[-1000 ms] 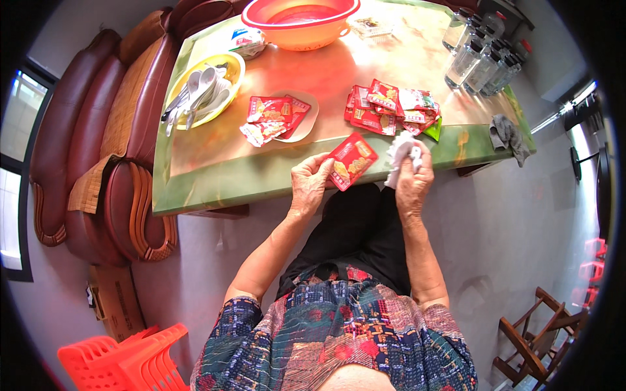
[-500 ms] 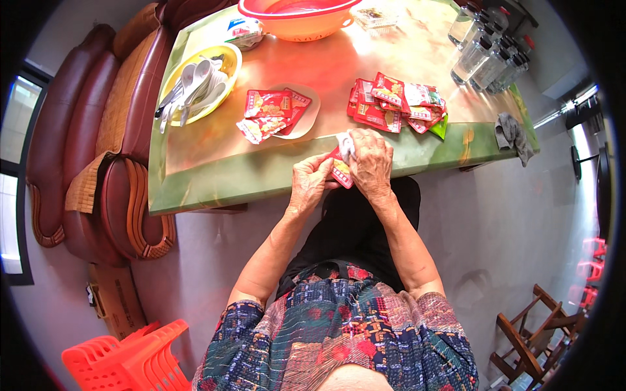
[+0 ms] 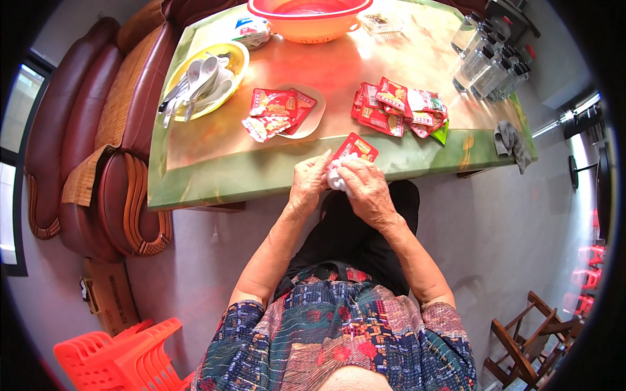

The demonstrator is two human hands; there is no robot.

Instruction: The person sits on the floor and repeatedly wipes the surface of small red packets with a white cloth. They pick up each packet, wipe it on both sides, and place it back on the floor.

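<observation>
- The left hand (image 3: 308,181) and the right hand (image 3: 366,189) meet at the near edge of the green-rimmed stone table with an orange-brown top (image 3: 215,186), their fingers curled toward each other.
- Between them sits a crumpled white cloth or tissue (image 3: 336,178); the right hand's fingers wrap over it, and the left hand's fingertips press against it from the other side.
- A flat red foil sachet with a yellow picture (image 3: 355,147) sticks up just beyond the fingertips, its lower end hidden behind the white wad; both hands appear to pinch it there, though the exact grip cannot be made out.
- Beyond the left fingers lies a shallow beige oval plate (image 3: 314,118) holding several more red sachets, one pale one spilling over its near rim.
- Beyond the right fingers a loose heap of red sachets (image 3: 398,109) lies on the bare tabletop, a green packet (image 3: 441,134) poking out at its right edge.
- Far beyond and to the left of the left fingers, a round yellow plate (image 3: 231,55) holds a bundle of white and metal spoons (image 3: 195,81).
- At the table's far edge stands a large orange plastic basin (image 3: 310,16); its contents cannot be seen clearly.
- Well to the right of the right fingers, clear plastic bottles (image 3: 486,58) stand grouped at the far corner, and a grey rag (image 3: 512,140) hangs over the table's rim.
</observation>
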